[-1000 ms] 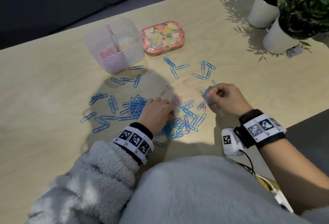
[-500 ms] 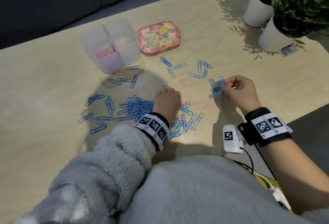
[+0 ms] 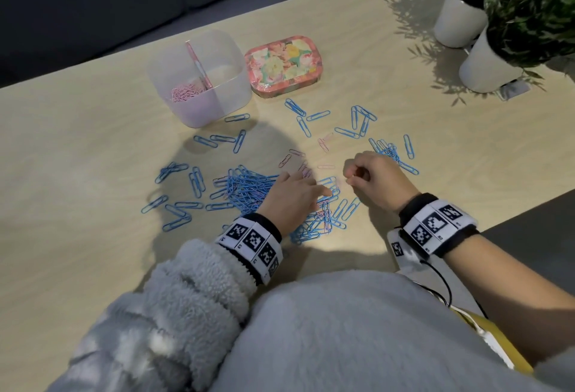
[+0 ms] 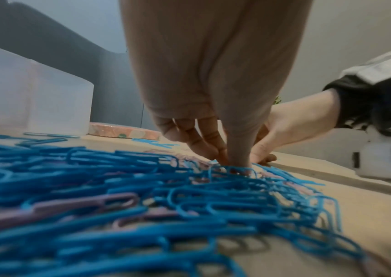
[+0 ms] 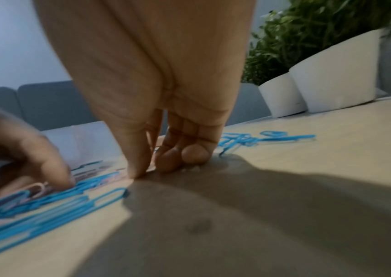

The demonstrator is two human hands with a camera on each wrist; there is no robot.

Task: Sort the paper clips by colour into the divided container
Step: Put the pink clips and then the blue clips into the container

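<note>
Sorting station, one bench (image 3: pixel 77 149), pale wood grain.

Divided container (image 3: pixel 199 79): translucent, square, far left of centre, a pink partition across it. Left compartment holds a small heap of pink clips (image 3: pixel 185 93); nothing can be made out in the right compartment.

Floral tin (image 3: pixel 283 65): lidded, just beside the container on its right.

Blue paper clips (image 3: pixel 245 187): dense pile in mid-bench, with loose ones scattered toward the container and toward the far right. A few pink paper clips (image 3: pixel 325 142) lie among them, some between the two hands.

Left hand (image 3: pixel 292 198): palm down on the near side of the pile, fingers (image 4: pixel 237 153) extended, tips pressing into the clips; it grips nothing that can be seen.

Right hand (image 3: pixel 373 178): set on the bench just right of the pile, fingers curled in, thumb (image 5: pixel 139 165) and forefinger closed together at the surface beside a pale clip. Whether a clip is pinched between them cannot be told; the wrist view is blurred.

Two white plant pots (image 3: pixel 485 61): far right corner, green foliage above.

Marker bands on both wrists; fleece sleeve (image 3: pixel 186 298) on the left arm.
</note>
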